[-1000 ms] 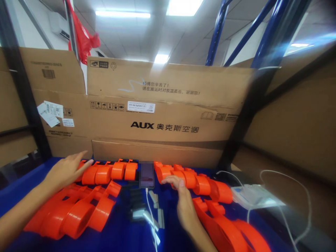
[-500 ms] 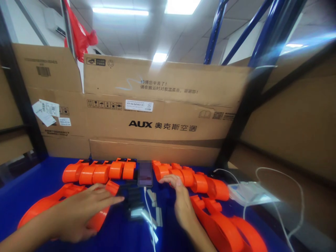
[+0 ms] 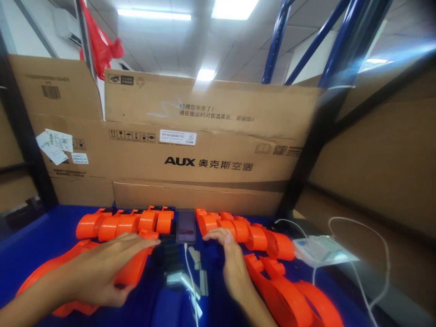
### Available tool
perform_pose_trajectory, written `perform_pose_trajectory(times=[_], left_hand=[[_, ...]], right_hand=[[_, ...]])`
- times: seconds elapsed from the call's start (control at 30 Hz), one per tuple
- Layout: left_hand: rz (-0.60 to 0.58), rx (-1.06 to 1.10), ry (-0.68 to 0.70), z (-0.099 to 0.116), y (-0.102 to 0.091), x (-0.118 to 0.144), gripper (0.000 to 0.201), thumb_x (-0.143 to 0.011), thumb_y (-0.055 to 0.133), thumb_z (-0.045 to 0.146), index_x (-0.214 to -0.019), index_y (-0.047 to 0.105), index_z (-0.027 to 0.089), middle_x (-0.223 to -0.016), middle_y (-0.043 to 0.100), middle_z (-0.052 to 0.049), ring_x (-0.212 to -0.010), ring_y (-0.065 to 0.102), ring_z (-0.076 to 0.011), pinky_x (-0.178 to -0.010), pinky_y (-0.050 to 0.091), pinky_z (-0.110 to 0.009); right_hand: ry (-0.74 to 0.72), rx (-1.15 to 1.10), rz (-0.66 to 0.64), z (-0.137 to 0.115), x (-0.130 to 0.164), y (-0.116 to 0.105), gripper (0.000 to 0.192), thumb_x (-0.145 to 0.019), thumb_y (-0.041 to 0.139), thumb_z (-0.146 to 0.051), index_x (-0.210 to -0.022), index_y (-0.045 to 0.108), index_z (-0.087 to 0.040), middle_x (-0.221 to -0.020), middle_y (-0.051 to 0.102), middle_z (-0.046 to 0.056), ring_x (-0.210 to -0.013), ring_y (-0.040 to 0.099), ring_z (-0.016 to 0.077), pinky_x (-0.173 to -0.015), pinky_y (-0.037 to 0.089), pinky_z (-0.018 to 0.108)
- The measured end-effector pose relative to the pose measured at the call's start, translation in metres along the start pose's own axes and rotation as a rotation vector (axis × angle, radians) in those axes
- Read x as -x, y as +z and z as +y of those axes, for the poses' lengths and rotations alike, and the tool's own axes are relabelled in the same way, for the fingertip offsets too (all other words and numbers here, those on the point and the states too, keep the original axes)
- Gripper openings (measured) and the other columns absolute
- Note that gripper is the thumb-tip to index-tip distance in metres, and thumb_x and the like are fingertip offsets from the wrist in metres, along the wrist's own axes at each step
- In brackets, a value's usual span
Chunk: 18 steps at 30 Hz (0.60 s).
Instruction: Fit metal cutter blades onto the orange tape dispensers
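Glossy orange looped bands of plastic-looking material lie at the front left of the blue-covered worktop, partly hidden under the person's left hand. That hand reaches across them from the left, its fingers stretched over the upper edge and its thumb lower down. The left grip stands apart, with orange material showing between thumb and fingers; whether it is clamped on a band, I cannot tell.

The right hand is just beside a slanting row of rolled orange bands at the back right. The right grip is loosely apart, fingers stretched and slightly bent, with nothing visible in it. Larger orange loops lie at the front right, near the right forearm.

At the back left is another row of rolled orange bands with black ends. Between the two back rows stands a dark rectangular phone, a thin white cable running from its lower edge past small black pieces and flat silvery-grey pieces. Behind everything rises a brown cardboard panel printed "AUX".
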<state>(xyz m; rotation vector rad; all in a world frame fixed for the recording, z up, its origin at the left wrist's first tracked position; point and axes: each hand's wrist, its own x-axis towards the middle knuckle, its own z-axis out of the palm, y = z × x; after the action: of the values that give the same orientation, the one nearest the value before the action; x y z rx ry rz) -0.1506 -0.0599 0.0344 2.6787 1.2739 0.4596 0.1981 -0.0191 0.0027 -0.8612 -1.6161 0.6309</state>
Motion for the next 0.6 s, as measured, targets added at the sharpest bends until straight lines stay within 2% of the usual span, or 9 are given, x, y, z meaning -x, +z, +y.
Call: perform_pose_trajectory(times=[0.13, 0.3, 0.4, 0.5, 0.6], left_hand=[[0.023, -0.02, -0.016, 0.007, -0.009, 0.0, 0.093, -0.068, 0.07, 0.018, -0.153, 0.037, 0.039, -0.154, 0.051, -0.003, -0.136, 0.05, -0.0386, -0.109, 0.046, -0.051], [0.12, -0.01, 0.008, 0.032, -0.017, -0.011, 0.085, -0.072, 0.069, 0.019, -0.15, 0.039, 0.034, -0.146, 0.058, -0.008, -0.131, 0.054, -0.0367, -0.108, 0.046, -0.055], [0.225, 0.069, 0.149, 0.054, -0.01, -0.025, 0.087, -0.07, 0.072, 0.019, -0.149, 0.037, 0.032, -0.142, 0.06, -0.01, -0.129, 0.056, -0.037, -0.109, 0.045, -0.055], [0.259, 0.111, 0.351, 0.076, 0.005, -0.045, 0.088, -0.073, 0.072, 0.019, -0.151, 0.033, 0.033, -0.143, 0.06, -0.01, -0.13, 0.055, -0.0364, -0.113, 0.04, -0.057], [0.223, 0.144, 0.468, 0.093, 0.021, -0.064, 0.089, -0.077, 0.071, 0.02, -0.154, 0.029, 0.033, -0.148, 0.055, -0.012, -0.133, 0.052, -0.0359, -0.114, 0.038, -0.056]], right_hand=[[-0.022, 0.005, -0.003, -0.004, 0.0, 0.0, 0.056, -0.107, 0.022, -0.047, -0.098, 0.073, -0.023, -0.101, 0.069, 0.005, -0.102, 0.06, 0.0233, -0.096, 0.043, 0.036], [-0.043, 0.026, -0.014, -0.009, 0.001, 0.002, 0.048, -0.107, 0.029, -0.043, -0.098, 0.071, -0.023, -0.099, 0.069, 0.005, -0.099, 0.062, 0.0228, -0.093, 0.045, 0.035], [-0.012, 0.06, -0.018, -0.01, 0.003, 0.007, 0.029, -0.102, 0.047, -0.04, -0.115, 0.066, -0.023, -0.099, 0.069, 0.005, -0.094, 0.063, 0.0223, -0.088, 0.048, 0.034], [0.028, 0.051, -0.002, -0.008, 0.004, 0.011, 0.036, -0.099, 0.054, -0.04, -0.131, 0.057, -0.024, -0.099, 0.068, 0.004, -0.09, 0.064, 0.0215, -0.086, 0.049, 0.034], [0.09, -0.029, 0.015, -0.003, -0.001, 0.012, 0.038, -0.099, 0.052, -0.044, -0.13, 0.06, -0.024, -0.109, 0.069, 0.006, -0.097, 0.064, 0.0225, -0.088, 0.05, 0.034]])
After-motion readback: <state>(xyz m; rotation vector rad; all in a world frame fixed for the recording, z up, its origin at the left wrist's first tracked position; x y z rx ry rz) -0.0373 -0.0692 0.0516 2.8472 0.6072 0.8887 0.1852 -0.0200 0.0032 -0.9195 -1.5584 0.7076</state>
